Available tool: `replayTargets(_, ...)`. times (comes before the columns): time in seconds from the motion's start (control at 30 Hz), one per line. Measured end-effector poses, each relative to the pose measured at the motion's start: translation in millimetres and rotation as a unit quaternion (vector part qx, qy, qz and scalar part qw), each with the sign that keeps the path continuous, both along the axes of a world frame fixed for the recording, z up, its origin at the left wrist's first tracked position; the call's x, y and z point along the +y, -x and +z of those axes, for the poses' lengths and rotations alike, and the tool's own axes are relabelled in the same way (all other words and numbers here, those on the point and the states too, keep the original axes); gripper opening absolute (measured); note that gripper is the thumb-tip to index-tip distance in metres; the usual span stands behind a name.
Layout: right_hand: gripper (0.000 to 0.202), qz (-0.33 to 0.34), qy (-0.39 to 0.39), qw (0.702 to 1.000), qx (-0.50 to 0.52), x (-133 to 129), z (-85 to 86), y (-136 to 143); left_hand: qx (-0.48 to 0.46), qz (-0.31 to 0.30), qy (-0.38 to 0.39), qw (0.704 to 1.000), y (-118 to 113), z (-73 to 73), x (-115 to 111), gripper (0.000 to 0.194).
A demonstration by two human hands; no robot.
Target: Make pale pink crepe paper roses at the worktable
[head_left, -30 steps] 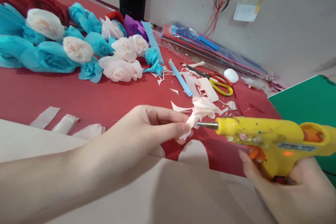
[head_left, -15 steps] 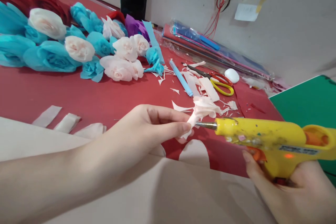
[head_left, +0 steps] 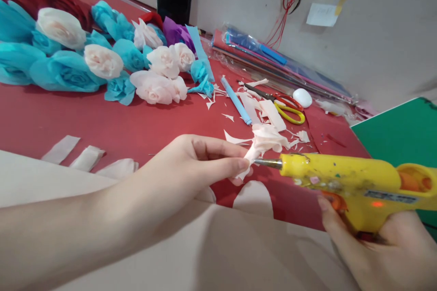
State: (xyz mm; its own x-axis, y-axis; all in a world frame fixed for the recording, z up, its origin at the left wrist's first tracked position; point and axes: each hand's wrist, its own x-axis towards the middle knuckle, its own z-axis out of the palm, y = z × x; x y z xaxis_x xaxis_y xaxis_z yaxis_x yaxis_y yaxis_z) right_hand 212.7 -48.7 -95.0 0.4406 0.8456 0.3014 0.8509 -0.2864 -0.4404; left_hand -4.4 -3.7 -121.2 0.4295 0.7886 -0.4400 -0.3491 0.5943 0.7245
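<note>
Between thumb and fingers, my left hand (head_left: 201,161) pinches the narrow base of a pale pink paper flower (head_left: 268,138), its ruffled petals pointing up and right. My right hand (head_left: 382,245) is wrapped round the handle of a yellow glue gun (head_left: 337,173), a finger at its orange trigger (head_left: 336,201). The metal nozzle (head_left: 268,163) meets or nearly meets the flower's base beside my left thumb. A small red light glows on the gun's side. Below the flower lies a pale rounded paper petal (head_left: 254,198).
Blue, pale pink, red and purple paper flowers (head_left: 78,72) lie at the back left. Scissors (head_left: 288,109), a rolled blue paper (head_left: 236,100) and paper scraps are behind the flower. Loose pale strips (head_left: 61,149) lie left. A green board (head_left: 406,132) stands right; wrapped paper packs (head_left: 266,59) line the wall.
Almost nothing differs. Both hands, the flower and the glue gun keep nearly the same places, with the nozzle still at the flower's base.
</note>
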Motion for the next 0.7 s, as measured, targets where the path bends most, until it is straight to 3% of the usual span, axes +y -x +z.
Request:
replayTargets(0.27, 0.022, 0.071, -0.019, 0.997, -0.018, 4.3, -1.7, -14.2, -0.006, 0.005, -0.004, 1.000, 1.1, 1.1, 2.2, 0.021)
replayTargets(0.43, 0.021, 0.015, -0.047, 0.999, -0.001, -1.2, -3.0, -1.3, 0.000, 0.004, -0.018, 1.000, 1.8, 0.4, 3.0, 0.021)
replayTargets(0.7, 0.028, -0.015, -0.003, 1.000, 0.002, 0.0, -2.3, 0.3, 0.012, 0.006, -0.002, 1.000, 1.6, -0.2, 2.2, 0.015)
